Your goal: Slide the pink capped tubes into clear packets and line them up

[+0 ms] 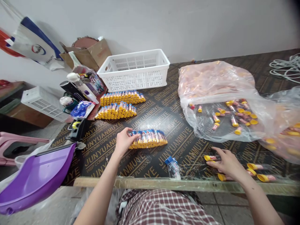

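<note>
Purple plastic marks the far left, where a dustpan point(39, 175) leans at the table's corner near a black tape dispenser point(77, 127). Beyond the left hand point(123, 141) lie two rear stacks of tubes point(117, 111), yellow ends facing the person. The left hand curls thumb and fingers against the left end of the near row of tubes point(150, 139); whether it pinches one cannot be told. Light sideways pressure there would probably keep the row level and the yellow ends flush, while a hard squeeze might roll the tubes apart. Right of the row, blue-topped packets point(172, 167) lie by the wooden edge strip point(150, 184). Further right, the right hand point(229, 162) has thumb and forefinger on either side of a loose tube point(209, 158); whether they have tightened on it cannot be told. Taking that tube by its middle looks best, clear of the loose tubes point(266, 177) to its right and the clear plastic bag point(207, 132) beyond, which could snag fingers.
</note>
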